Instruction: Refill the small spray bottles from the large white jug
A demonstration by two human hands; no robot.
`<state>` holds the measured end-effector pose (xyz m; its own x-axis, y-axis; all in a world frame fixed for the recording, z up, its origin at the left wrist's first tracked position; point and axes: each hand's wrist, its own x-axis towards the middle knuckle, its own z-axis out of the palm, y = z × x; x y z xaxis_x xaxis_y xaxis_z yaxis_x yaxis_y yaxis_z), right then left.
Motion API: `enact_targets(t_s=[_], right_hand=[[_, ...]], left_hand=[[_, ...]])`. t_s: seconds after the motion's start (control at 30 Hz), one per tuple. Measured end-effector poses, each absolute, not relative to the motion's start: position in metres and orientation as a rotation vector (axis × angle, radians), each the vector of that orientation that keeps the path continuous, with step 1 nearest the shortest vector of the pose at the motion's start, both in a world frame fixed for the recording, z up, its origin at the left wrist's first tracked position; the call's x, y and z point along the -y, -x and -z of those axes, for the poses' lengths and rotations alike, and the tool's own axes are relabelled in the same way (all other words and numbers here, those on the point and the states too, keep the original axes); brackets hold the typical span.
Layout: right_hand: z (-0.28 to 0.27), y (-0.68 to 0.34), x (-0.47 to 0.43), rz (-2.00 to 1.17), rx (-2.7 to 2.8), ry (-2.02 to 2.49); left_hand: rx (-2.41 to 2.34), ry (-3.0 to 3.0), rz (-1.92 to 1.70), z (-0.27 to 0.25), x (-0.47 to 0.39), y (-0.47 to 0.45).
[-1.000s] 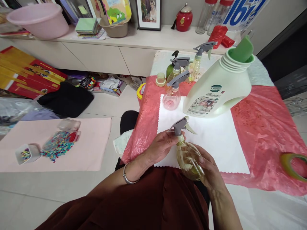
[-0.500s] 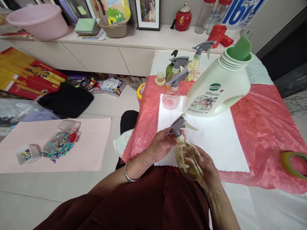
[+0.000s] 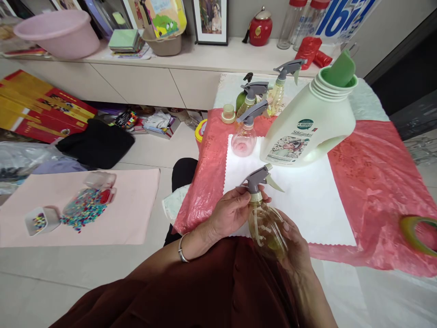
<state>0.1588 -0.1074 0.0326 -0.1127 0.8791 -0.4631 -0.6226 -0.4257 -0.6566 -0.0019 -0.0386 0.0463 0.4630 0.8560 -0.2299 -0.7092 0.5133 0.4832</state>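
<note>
A clear yellowish spray bottle (image 3: 266,225) with a grey trigger head is held tilted over my lap, at the near edge of the table. My left hand (image 3: 232,207) has its fingers closed round the collar below the spray head. Around the lower body of the bottle wraps my right hand (image 3: 293,241). Beyond them, a pinkish round spray bottle (image 3: 243,139) stands on a white sheet (image 3: 307,200) with scalloped edges. To its right stands a large pale green jug (image 3: 307,123) with a darker green piece in its mouth.
Behind the pinkish bottle are more spray bottles (image 3: 278,93) and a small cream cap (image 3: 228,113). A roll of tape (image 3: 418,234) lies at the right on the red plastic cover (image 3: 368,182). Leftward, a pink mat (image 3: 133,214) holds spilled colourful beads (image 3: 83,212).
The spray head is turned slightly and has shifted a little to the right. My left fingers have moved round the collar, with fingertips now showing on its far side.
</note>
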Motion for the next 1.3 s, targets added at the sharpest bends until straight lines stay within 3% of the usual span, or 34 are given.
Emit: enact_targets(t_s=[1.3], right_hand=[[-0.036, -0.158, 0.098, -1.831, 0.295, 0.949]], left_hand=[[-0.630, -0.321, -1.026, -0.050, 0.034, -0.005]])
